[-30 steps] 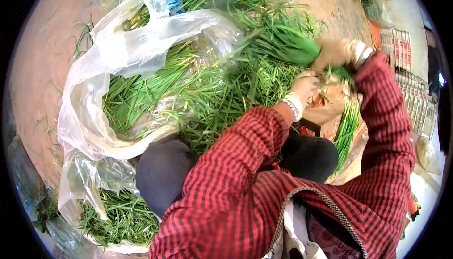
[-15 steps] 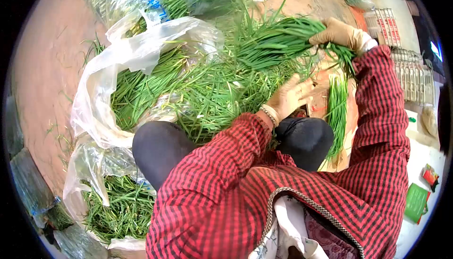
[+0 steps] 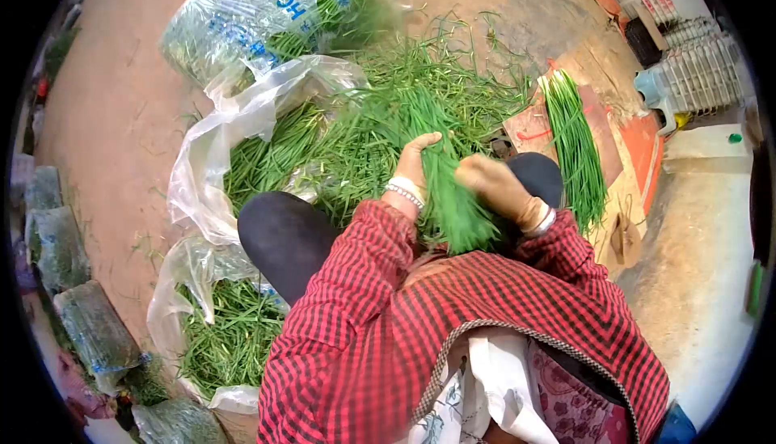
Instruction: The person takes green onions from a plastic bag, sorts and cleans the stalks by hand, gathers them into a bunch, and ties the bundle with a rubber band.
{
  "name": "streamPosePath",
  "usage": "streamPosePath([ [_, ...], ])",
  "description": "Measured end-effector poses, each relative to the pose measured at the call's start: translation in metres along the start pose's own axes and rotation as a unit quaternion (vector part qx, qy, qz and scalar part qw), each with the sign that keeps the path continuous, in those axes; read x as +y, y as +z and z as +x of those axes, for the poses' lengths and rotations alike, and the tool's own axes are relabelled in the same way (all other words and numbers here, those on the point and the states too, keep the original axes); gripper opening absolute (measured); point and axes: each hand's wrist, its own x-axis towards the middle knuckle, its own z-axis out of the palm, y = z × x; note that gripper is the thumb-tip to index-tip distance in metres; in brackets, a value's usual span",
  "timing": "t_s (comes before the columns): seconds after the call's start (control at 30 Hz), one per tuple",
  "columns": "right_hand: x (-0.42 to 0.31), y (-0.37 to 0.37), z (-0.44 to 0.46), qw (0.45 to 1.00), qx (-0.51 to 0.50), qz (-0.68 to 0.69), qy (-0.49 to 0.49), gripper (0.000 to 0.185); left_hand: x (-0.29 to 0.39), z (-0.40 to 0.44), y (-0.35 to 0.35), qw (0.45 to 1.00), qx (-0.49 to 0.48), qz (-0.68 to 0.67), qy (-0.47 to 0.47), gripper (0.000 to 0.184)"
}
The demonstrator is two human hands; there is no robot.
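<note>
A loose bunch of green chives (image 3: pixel 444 177) stands over my lap, its leaves blurred at the lower end. My left hand (image 3: pixel 415 165) is closed around the bunch from the left, thumb uppermost. Just to the bunch's right is my right hand (image 3: pixel 495 191), smeared by motion; its fingers look curled, but whether they grip any leaves cannot be made out. A neat bundle of chives (image 3: pixel 575 149), pale stems at the top, lies on a board (image 3: pixel 610 141) to the right. Loose chives (image 3: pixel 356 157) are heaped in front of my knees.
An open clear plastic bag (image 3: pixel 190 173) of chives lies to the left, with another bag (image 3: pixel 166 315) below it. A printed bag (image 3: pixel 242 19) of greens sits at the back. Stacked plastic crates (image 3: pixel 699 76) stand at the right; wrapped bundles (image 3: pixel 97 331) line the left edge.
My right hand has come from the far right to my lap, and the bunch of chives is now there too. My left hand has closed on it. The view has shifted.
</note>
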Motion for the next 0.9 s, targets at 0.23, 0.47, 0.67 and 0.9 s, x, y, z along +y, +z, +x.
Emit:
streamPosePath([
  [0.23,-0.041,0.015,-0.001,0.931,-0.090,0.342,0.089,0.053,-0.014,-0.066,0.012,0.935,0.096,0.301,0.159,0.026],
  [0.47,-0.052,0.009,0.072,0.811,0.007,0.584,-0.031,0.061,-0.027,-0.158,0.017,0.802,0.119,0.553,0.192,0.030],
  [0.67,-0.058,-0.005,0.103,0.787,0.125,0.598,-0.084,0.034,-0.019,-0.228,0.028,0.775,0.111,0.588,0.201,0.039],
  [0.9,-0.049,-0.010,0.070,0.991,0.100,0.039,-0.080,0.047,-0.035,-0.290,0.012,0.854,0.138,0.493,0.095,0.059],
])
